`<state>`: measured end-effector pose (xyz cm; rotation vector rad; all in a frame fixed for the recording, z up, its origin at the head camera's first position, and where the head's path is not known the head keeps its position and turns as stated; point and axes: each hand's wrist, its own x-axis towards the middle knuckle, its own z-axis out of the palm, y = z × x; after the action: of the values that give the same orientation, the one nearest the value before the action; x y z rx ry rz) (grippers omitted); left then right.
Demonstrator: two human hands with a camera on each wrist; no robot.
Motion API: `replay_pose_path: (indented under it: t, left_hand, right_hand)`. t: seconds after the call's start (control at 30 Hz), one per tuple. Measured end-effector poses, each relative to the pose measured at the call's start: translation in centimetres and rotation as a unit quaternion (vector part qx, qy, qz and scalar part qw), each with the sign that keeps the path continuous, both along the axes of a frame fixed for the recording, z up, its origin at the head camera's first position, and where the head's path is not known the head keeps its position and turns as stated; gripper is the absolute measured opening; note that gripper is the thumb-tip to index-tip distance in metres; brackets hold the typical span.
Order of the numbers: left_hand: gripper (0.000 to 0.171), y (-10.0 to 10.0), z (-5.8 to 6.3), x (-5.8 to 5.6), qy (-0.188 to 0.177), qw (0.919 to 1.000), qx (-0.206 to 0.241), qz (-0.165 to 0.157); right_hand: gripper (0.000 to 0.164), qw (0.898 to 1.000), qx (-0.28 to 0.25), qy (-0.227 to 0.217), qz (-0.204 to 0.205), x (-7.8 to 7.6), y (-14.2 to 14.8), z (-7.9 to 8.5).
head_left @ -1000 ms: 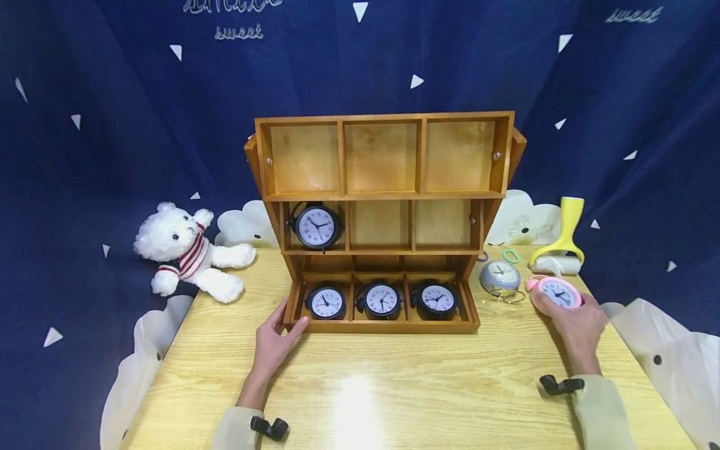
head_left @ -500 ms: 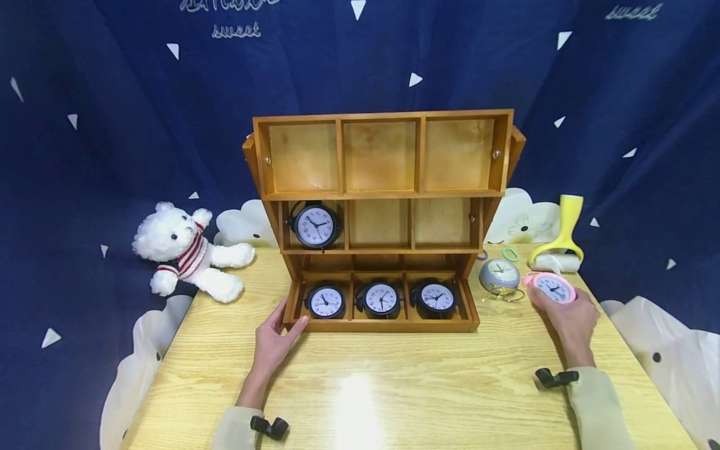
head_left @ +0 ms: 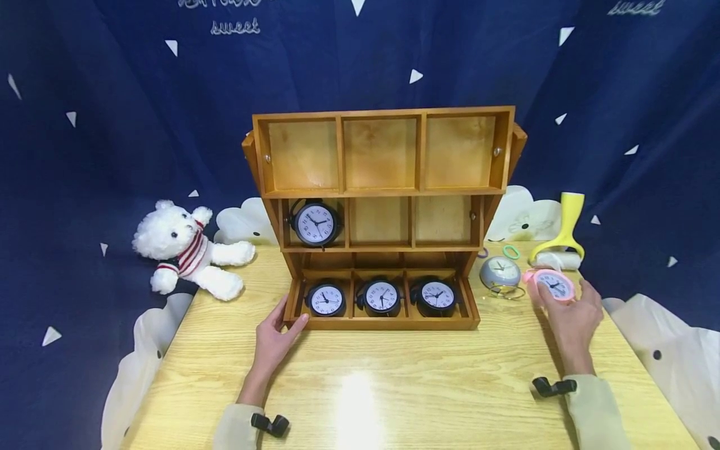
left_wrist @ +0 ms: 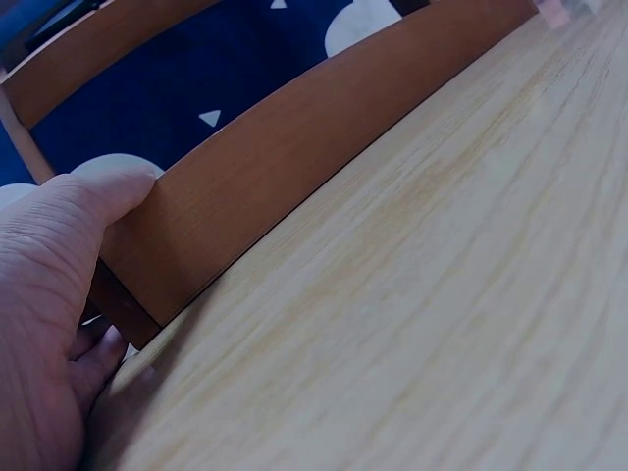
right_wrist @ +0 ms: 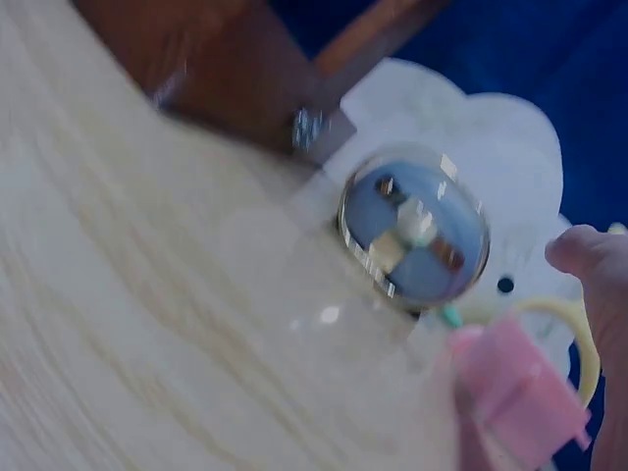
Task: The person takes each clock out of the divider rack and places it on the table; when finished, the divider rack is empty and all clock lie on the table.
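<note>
A three-tier wooden shelf (head_left: 388, 324) stands on the table. My left hand (head_left: 274, 342) grips its lower left corner, thumb (left_wrist: 123, 191) on the front board and other fingers around the side. Black alarm clocks sit in the bottom row's compartments, and one black alarm clock (head_left: 315, 223) is in the middle row's left one. At the right, a pink alarm clock (head_left: 557, 285) rests on the table face up. My right hand (head_left: 575, 322) is around it with thumb and fingers spread; the right wrist view shows the thumb (right_wrist: 584, 253) apart from it.
A grey-blue clock (head_left: 500, 272) with a gold wire stand lies between shelf and pink clock. Behind are a green ring (head_left: 510, 252) and a yellow-handled lint roller (head_left: 568, 228). A white teddy bear (head_left: 194, 250) sits left. A blue curtain (head_left: 360, 56) hangs behind.
My right hand has shifted the pink alarm clock slightly left, toward the grey-blue clock, and its fingers have loosened and spread. The left hand stays on the shelf corner.
</note>
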<state>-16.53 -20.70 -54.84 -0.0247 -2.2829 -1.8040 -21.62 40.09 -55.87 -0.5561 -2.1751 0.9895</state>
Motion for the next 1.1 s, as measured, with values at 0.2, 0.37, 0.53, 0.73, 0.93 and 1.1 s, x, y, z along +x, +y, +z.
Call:
replay_pose_path:
  t: [0.2,0.37,0.53,0.73,0.93,1.1]
  left_hand:
    - [0.074,-0.1,-0.2,-0.1,-0.003,1.0000,0.003,0.000]
    - [0.074,-0.1,-0.7,-0.4,-0.006,1.0000,-0.003,0.001]
    - [0.074,-0.7,-3.0,-1.2,-0.006,0.9999,-0.005,0.010]
    - [0.073,-1.1,-3.7,-1.4,0.014,0.9998,-0.003,0.012]
    - [0.074,-1.1,-3.7,-1.3,0.004,0.9999,-0.003,0.014]
    - [0.073,-0.6,-2.8,-1.2,-0.003,0.9999,0.003,0.012]
  right_hand:
    - [0.072,0.998,0.029,0.063,0.010,0.8,-2.4,2.2]
    - [0.059,0.997,0.022,0.063,0.025,1.3,-4.3,3.3]
    - [0.062,0.997,0.017,0.032,0.061,1.5,-5.6,3.8]
    - [0.071,0.988,0.000,-0.011,0.155,1.8,-7.4,4.2]
    - [0.079,0.973,-0.005,-0.044,0.228,2.3,-9.7,4.0]
    - [0.084,0.961,-0.005,-0.066,0.269,2.3,-11.3,3.9]
